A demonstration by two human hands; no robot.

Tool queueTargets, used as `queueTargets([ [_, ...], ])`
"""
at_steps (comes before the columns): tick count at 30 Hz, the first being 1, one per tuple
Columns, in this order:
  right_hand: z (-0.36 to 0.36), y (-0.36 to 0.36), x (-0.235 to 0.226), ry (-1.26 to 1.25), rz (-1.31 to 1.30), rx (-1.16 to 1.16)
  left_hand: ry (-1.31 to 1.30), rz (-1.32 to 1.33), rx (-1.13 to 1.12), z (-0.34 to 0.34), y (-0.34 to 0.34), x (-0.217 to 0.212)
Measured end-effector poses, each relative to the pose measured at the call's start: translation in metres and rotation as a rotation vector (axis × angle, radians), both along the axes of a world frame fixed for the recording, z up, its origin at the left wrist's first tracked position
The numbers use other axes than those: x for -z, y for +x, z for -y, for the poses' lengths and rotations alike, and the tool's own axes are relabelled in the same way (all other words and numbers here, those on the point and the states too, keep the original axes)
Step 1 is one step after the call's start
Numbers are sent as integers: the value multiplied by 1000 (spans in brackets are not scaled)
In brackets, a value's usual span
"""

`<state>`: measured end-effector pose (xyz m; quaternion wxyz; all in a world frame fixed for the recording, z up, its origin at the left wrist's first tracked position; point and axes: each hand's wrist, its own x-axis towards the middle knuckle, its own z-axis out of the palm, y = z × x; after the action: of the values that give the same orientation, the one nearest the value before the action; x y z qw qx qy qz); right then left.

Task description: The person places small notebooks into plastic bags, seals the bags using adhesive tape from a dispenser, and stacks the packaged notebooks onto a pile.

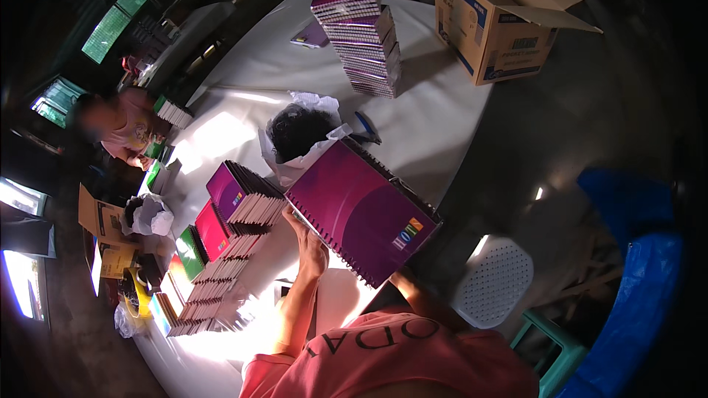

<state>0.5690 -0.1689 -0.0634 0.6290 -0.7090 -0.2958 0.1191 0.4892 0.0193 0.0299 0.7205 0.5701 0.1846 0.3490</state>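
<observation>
A purple spiral notebook [361, 210], its black coil along the lower left edge, is held up in front of me over the table. My left hand [308, 247] grips it at the coil side, the fingers partly hidden beneath. My right hand [404, 286] is at its near right end, mostly covered by the notebook. Dark edges show along its far side; whether other notebooks lie under it I cannot tell. Just beyond it, a black wiry tangle [299, 131] sits in crumpled white paper [273, 158]. Blue-handled pliers [366, 127] lie beside that.
Left of my hands stand stacked spiral notebooks with purple [228, 190], red [212, 230] and green [190, 252] covers. A tall notebook stack [361, 40] and an open cardboard box [490, 26] stand at the far side. Another person [133, 125] handles green notebooks at left. A white stool [494, 280] is at right.
</observation>
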Motion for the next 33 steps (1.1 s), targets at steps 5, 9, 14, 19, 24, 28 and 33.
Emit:
queueTargets([
  [5,-2,10,0,-7,10,7,-34,-9,-36,7,-13,10],
  [9,-14,3,-1,5,3,11,-33,-10,-45,7,-14,12],
  [14,-19,-14,0,8,-5,36,-43,-16,-43,2,-13,15],
  [19,-35,-27,3,17,-14,71,-47,-46,-64,-4,-32,15],
  [24,-44,-30,9,33,-23,114,-72,-112,-130,3,-69,22],
  [28,-46,-26,14,51,-29,130,-88,-158,-179,12,-86,29],
  [33,-42,0,19,108,-56,156,-15,-164,-199,20,-56,26],
])
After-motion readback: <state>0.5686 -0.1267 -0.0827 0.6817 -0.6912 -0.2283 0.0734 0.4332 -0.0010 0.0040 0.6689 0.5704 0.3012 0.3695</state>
